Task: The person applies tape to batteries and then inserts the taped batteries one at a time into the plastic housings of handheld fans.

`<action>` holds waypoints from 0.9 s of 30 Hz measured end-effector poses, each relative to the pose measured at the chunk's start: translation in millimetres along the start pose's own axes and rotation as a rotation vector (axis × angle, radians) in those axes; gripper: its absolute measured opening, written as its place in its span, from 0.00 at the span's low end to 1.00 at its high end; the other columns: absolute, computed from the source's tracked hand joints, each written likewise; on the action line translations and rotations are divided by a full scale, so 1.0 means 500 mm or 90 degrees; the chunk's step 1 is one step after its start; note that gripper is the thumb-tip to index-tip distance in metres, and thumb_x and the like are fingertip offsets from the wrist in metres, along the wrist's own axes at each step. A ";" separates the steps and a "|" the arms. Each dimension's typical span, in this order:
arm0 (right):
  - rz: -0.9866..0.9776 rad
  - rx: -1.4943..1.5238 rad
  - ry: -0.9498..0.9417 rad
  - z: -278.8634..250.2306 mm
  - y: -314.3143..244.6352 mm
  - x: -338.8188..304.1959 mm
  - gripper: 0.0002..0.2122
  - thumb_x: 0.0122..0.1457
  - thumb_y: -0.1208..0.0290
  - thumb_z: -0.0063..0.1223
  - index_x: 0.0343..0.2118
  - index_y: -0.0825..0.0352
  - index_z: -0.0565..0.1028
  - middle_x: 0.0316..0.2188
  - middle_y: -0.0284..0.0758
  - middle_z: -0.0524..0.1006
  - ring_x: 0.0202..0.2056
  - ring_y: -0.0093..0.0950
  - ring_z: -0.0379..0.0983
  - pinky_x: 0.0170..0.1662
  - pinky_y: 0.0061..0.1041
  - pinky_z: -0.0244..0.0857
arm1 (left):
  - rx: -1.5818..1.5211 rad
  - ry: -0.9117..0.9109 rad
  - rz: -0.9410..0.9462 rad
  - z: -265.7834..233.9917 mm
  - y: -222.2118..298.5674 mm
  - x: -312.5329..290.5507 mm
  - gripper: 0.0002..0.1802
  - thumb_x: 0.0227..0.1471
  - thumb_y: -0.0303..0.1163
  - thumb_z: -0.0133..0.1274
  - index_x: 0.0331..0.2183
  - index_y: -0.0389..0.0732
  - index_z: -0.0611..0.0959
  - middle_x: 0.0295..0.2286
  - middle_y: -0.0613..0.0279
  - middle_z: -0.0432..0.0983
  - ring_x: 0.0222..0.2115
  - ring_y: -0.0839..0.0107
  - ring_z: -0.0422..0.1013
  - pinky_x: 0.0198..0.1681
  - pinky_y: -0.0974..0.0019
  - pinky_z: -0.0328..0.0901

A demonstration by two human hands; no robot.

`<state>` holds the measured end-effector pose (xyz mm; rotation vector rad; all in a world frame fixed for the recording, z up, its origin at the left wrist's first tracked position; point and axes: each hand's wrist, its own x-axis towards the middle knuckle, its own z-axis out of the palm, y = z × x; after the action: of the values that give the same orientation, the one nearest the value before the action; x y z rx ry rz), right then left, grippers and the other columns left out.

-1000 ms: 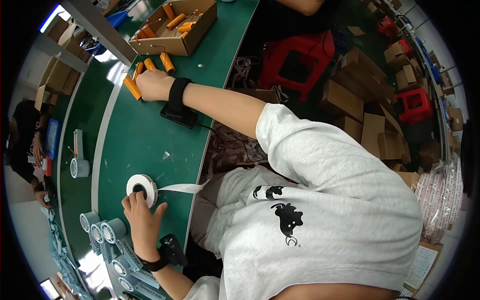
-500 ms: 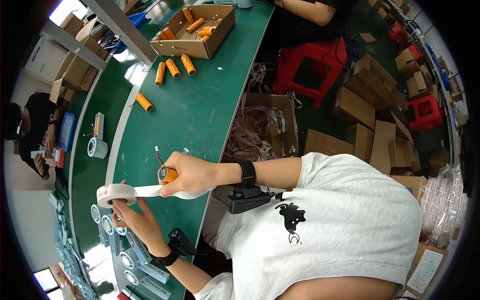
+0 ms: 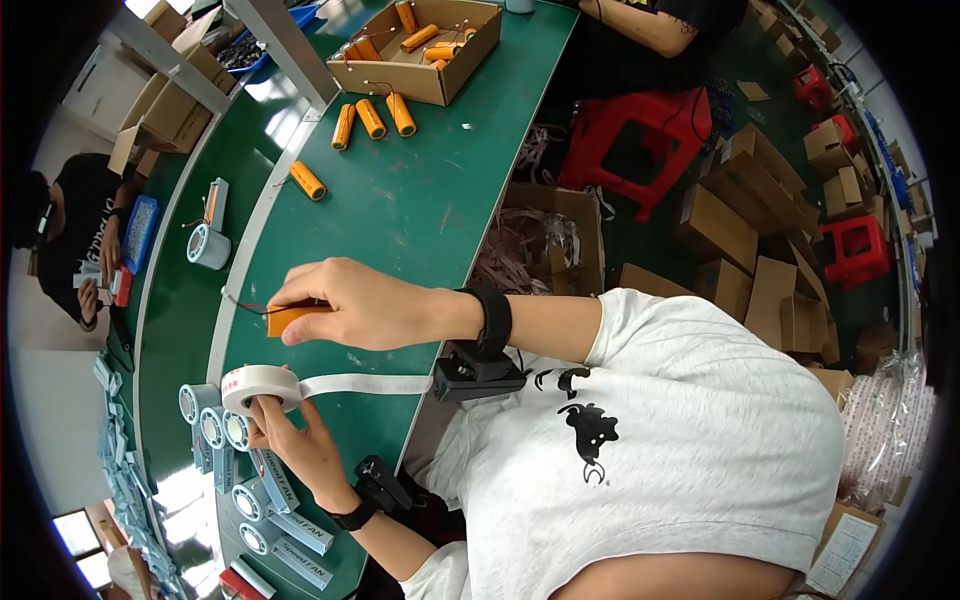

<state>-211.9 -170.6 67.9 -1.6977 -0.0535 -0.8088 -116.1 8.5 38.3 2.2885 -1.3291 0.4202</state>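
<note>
My right hand (image 3: 375, 305) is closed round an orange cylindrical battery (image 3: 283, 322) with thin wires at its far end, held above the green bench. My left hand (image 3: 298, 445) grips a roll of white tape (image 3: 240, 382), its fingers reaching into the core. From the roll a strip of white tape (image 3: 365, 384) stretches toward my body, below my right hand and apart from its fingers. Where the strip ends near the black wrist device (image 3: 478, 372) I cannot make out. Small light-blue fans (image 3: 255, 500) lie beside my left hand.
Several orange batteries (image 3: 371, 119) lie farther up the bench (image 3: 420, 190), near a cardboard box (image 3: 415, 88) holding more. Another fan (image 3: 208, 245) stands across the rail. A carton of strips (image 3: 555, 215) and a red stool (image 3: 640, 150) are beside the bench. Another person (image 3: 80, 230) works opposite.
My right hand has let go of the tape strip and moved away from the roll, the battery tilting over with it. The left hand still holds the roll. The view has shifted slightly.
</note>
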 end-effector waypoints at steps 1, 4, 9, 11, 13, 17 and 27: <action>0.001 0.003 -0.002 0.013 0.003 0.005 0.11 0.52 0.70 0.50 0.32 0.75 0.72 0.26 0.39 0.71 0.26 0.26 0.67 0.31 0.25 0.61 | 0.015 -0.001 0.008 0.001 0.001 -0.002 0.24 0.42 0.22 0.49 0.45 0.31 0.67 0.41 0.50 0.69 0.43 0.61 0.62 0.44 0.62 0.47; 0.017 -0.141 -0.134 0.053 0.010 0.017 0.10 0.53 0.71 0.48 0.32 0.74 0.72 0.28 0.41 0.70 0.31 0.31 0.67 0.36 0.27 0.60 | 0.018 -0.001 0.024 0.004 0.005 -0.001 0.22 0.43 0.23 0.49 0.44 0.32 0.69 0.40 0.50 0.68 0.40 0.60 0.62 0.45 0.63 0.47; 0.040 -0.198 -0.038 0.087 0.040 0.025 0.09 0.53 0.72 0.47 0.31 0.75 0.71 0.28 0.41 0.70 0.32 0.35 0.67 0.37 0.29 0.60 | 0.052 0.065 0.042 0.012 0.017 -0.009 0.19 0.46 0.27 0.50 0.42 0.32 0.70 0.37 0.50 0.69 0.36 0.60 0.63 0.44 0.63 0.47; 0.099 -0.076 0.055 0.076 0.038 0.040 0.09 0.54 0.72 0.46 0.30 0.76 0.71 0.28 0.41 0.71 0.31 0.34 0.68 0.36 0.28 0.62 | 0.062 0.034 0.001 0.005 0.016 -0.005 0.19 0.46 0.28 0.50 0.41 0.32 0.70 0.34 0.51 0.69 0.35 0.61 0.63 0.43 0.62 0.47; 0.130 -0.016 0.102 0.066 0.042 0.049 0.10 0.54 0.72 0.46 0.29 0.76 0.70 0.27 0.41 0.71 0.31 0.33 0.69 0.35 0.27 0.64 | 0.082 -0.028 -0.076 -0.006 0.017 0.000 0.18 0.47 0.31 0.51 0.40 0.31 0.70 0.29 0.53 0.69 0.32 0.62 0.64 0.41 0.60 0.47; 0.254 0.298 0.101 0.067 0.079 0.064 0.10 0.56 0.72 0.45 0.29 0.77 0.70 0.27 0.40 0.72 0.28 0.29 0.72 0.31 0.24 0.68 | 0.057 0.040 0.006 0.006 0.037 0.021 0.16 0.48 0.33 0.51 0.36 0.33 0.71 0.25 0.56 0.68 0.29 0.64 0.64 0.40 0.60 0.48; 0.272 0.531 0.464 0.072 0.137 0.081 0.09 0.58 0.73 0.42 0.33 0.75 0.69 0.28 0.37 0.72 0.28 0.29 0.75 0.27 0.23 0.69 | 0.073 -0.044 0.101 0.045 0.062 0.029 0.12 0.48 0.30 0.50 0.34 0.33 0.72 0.25 0.54 0.69 0.30 0.61 0.65 0.40 0.60 0.50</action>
<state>-133.5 -175.1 29.5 -0.5428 0.4071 -0.8650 -135.2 -27.1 33.5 2.3170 -1.5639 0.4856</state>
